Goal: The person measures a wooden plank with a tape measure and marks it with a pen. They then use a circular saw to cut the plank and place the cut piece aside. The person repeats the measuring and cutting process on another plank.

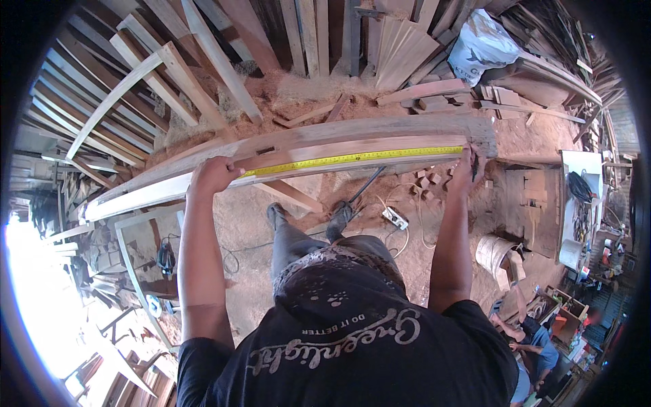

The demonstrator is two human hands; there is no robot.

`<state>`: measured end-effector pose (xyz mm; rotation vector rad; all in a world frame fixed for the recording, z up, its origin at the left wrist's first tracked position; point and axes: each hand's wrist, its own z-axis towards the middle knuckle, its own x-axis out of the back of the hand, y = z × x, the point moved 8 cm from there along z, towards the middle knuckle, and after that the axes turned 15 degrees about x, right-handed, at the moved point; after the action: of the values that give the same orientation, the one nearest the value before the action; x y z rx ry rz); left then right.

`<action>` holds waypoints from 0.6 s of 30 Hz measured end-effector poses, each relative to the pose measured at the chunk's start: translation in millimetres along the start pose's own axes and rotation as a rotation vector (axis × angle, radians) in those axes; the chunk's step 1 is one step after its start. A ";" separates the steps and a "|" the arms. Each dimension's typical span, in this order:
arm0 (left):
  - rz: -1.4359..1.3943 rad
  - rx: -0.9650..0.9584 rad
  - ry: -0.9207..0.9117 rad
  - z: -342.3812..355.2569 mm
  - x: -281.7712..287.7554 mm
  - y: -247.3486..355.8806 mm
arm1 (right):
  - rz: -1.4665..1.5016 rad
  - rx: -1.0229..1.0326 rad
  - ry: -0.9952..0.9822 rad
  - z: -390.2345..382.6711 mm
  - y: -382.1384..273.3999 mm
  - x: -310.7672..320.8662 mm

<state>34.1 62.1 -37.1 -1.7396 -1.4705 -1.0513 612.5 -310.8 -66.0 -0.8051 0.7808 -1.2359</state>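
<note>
A yellow tape measure (359, 158) is drawn out in a nearly straight line between my hands. It lies along a long wooden board (146, 195), whose left part looks pale and freshly cut. My left hand (215, 175) pinches the left end of the blade at the board's near edge. My right hand (462, 173) closes around the other end, close to the board's right end; a dark piece, perhaps the tape's case, shows at the palm. Behind the board runs a thick, weathered timber beam (420, 127) with a small slot in it.
Timber planks (183, 81) lean and lie along the far side, with a white sack (480, 47) at far right. A power strip (395, 218) and cables lie on the sawdust-covered floor near my feet. Another person (539, 346) works at the lower right.
</note>
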 end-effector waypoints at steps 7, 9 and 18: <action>0.064 0.058 -0.058 -5.9 9.9 -2.9 | 0.003 -0.093 -0.043 -7.8 10.2 -1.1; 0.056 0.057 -0.059 -5.5 5.4 -2.7 | 0.001 -0.124 -0.036 -6.4 12.9 3.3; -0.036 0.020 0.034 -7.5 -2.3 -11.4 | -0.030 -0.365 -0.055 -0.9 -10.4 -2.9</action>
<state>21.4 56.7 -35.9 -1.6792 -1.4918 -1.0753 606.2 -309.5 -57.3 -1.1458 0.9668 -1.1068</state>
